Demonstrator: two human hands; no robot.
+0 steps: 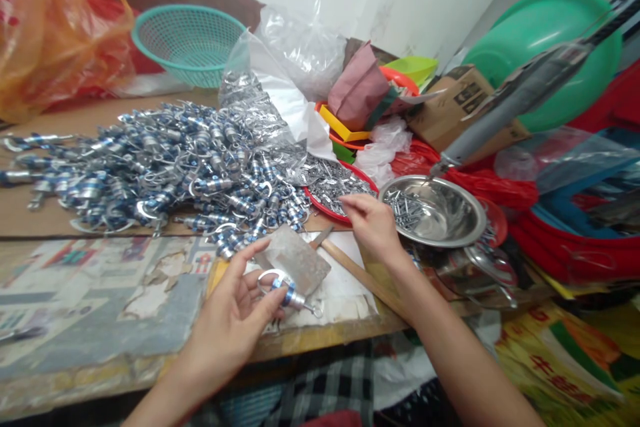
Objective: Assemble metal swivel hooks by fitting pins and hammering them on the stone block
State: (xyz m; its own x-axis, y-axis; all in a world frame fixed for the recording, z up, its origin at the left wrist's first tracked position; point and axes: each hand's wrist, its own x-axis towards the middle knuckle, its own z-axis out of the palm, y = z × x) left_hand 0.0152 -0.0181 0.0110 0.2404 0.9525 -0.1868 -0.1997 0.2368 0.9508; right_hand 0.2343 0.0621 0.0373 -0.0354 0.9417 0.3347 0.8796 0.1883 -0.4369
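My left hand (237, 307) holds a small blue and silver metal piece (293, 295) with a curved hook and a ring at its end, beside a grey metal block (296, 260). Over the near edge of a red tray (320, 200) of small metal parts is my right hand (373, 223), fingers pinched together; what they hold, if anything, is too small to tell. A large pile of similar blue and silver pieces (165, 160) covers the back left of the table. To the right of my right hand sits a steel bowl (453, 213) with metal pins.
A wooden strip (365, 277) lies right of the block. A teal basket (190, 40), clear plastic bags (305, 47) and a cardboard box (460, 107) stand behind. A grey tool arm (515, 103) slants over the steel bowl from the upper right.
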